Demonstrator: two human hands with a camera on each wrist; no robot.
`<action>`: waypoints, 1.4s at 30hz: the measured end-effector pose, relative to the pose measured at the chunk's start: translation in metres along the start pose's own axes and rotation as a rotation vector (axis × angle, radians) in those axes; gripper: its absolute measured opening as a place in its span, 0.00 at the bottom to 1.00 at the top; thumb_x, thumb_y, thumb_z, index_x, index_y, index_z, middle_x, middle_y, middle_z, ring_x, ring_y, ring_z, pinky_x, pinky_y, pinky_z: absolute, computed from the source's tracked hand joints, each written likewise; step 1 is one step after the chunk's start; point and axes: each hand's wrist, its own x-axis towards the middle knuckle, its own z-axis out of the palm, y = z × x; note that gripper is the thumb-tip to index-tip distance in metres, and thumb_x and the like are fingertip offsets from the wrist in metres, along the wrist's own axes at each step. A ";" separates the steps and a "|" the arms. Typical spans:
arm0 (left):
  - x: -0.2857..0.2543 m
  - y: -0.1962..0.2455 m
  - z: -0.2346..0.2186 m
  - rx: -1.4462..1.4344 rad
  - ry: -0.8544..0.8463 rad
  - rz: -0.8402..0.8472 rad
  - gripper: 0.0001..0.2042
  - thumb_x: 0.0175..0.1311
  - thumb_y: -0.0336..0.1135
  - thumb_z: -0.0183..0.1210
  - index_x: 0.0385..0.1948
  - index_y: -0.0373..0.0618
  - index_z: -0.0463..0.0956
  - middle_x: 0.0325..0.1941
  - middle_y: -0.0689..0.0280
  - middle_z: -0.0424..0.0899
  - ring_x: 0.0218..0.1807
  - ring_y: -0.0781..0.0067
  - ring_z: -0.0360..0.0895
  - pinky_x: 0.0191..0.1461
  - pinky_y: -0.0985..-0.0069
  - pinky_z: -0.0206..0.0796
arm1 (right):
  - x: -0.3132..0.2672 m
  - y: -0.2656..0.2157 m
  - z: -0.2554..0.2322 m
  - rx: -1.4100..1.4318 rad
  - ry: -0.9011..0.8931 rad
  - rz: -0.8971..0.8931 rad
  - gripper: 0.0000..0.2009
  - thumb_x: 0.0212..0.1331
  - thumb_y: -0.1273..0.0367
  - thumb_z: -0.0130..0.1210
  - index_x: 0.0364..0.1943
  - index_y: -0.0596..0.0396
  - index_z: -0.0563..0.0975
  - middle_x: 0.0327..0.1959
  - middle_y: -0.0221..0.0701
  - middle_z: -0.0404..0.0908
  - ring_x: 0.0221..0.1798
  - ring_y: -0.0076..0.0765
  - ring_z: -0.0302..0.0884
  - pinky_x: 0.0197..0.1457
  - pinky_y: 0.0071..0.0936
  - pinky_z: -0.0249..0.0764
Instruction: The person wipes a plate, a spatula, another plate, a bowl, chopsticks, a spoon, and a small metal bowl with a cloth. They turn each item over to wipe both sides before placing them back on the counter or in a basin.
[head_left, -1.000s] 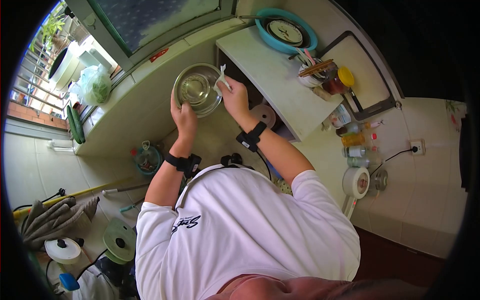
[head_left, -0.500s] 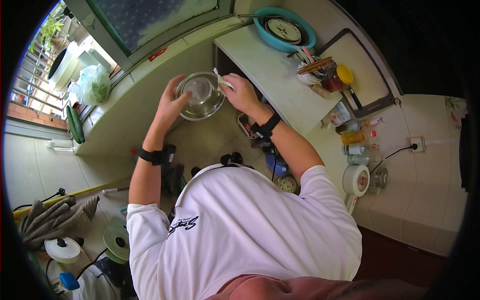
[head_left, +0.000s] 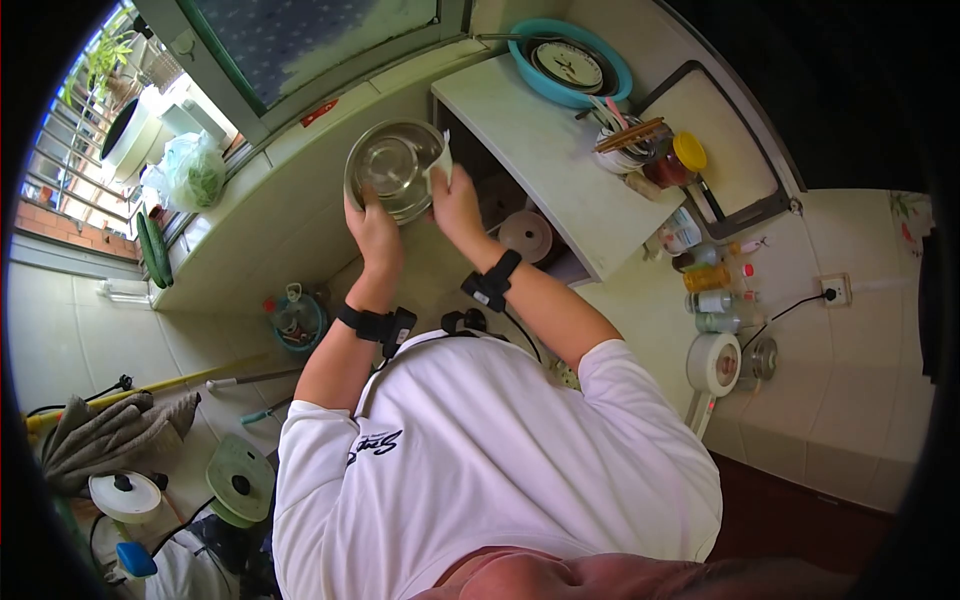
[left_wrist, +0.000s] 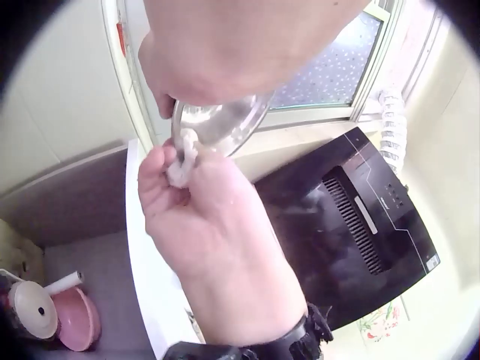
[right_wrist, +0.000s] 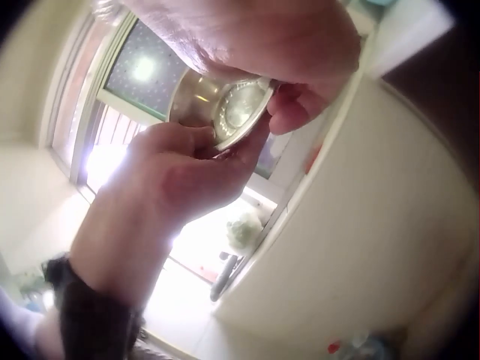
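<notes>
A shiny metal bowl (head_left: 388,165) is held up in front of the body, its inside facing the head camera. My left hand (head_left: 376,238) grips the near left rim, thumb over the inside and fingers beneath. At the right rim my right hand (head_left: 457,207) pinches a crumpled white tissue (head_left: 444,158) against the edge. In the left wrist view, the tissue (left_wrist: 182,159) shows between the right hand's fingers and the bowl (left_wrist: 225,124). The right wrist view shows the left hand (right_wrist: 184,169) clasping the rim, with the right hand's fingers on the opposite side.
To the right stands a white counter (head_left: 520,130) bearing a blue basin (head_left: 622,85) of dishes, utensils and a yellow-lidded jar (head_left: 690,152). A pink lidded pot (head_left: 526,236) sits below it. A windowsill with cucumbers (head_left: 153,250) and a plastic bag (head_left: 195,172) lies left.
Half a second ago the left hand was farther left with its fingers spread at the bowl's side; now it grips the near rim. The right hand has shifted slightly left and down with the tissue.
</notes>
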 end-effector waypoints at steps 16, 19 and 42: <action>0.051 0.058 -0.043 0.624 -0.830 -0.169 0.18 0.73 0.40 0.51 0.55 0.36 0.76 0.42 0.61 0.83 0.45 0.71 0.75 0.56 0.72 0.66 | 0.017 -0.037 -0.051 -0.549 -0.306 -0.848 0.10 0.67 0.64 0.52 0.33 0.57 0.72 0.27 0.44 0.80 0.28 0.56 0.79 0.30 0.48 0.72; 0.035 0.057 -0.036 0.624 -0.702 -0.069 0.19 0.75 0.40 0.49 0.55 0.34 0.75 0.44 0.58 0.84 0.48 0.70 0.77 0.57 0.72 0.66 | 0.020 -0.038 -0.053 -0.652 -0.221 -0.870 0.10 0.67 0.63 0.53 0.34 0.56 0.72 0.26 0.43 0.80 0.29 0.55 0.79 0.29 0.47 0.73; 0.050 0.070 -0.028 1.012 -0.984 0.120 0.19 0.70 0.43 0.53 0.59 0.49 0.75 0.47 0.50 0.85 0.50 0.54 0.82 0.54 0.66 0.71 | 0.019 -0.039 -0.046 -0.810 -0.367 -0.898 0.10 0.67 0.62 0.53 0.35 0.53 0.72 0.26 0.44 0.80 0.31 0.56 0.79 0.30 0.49 0.74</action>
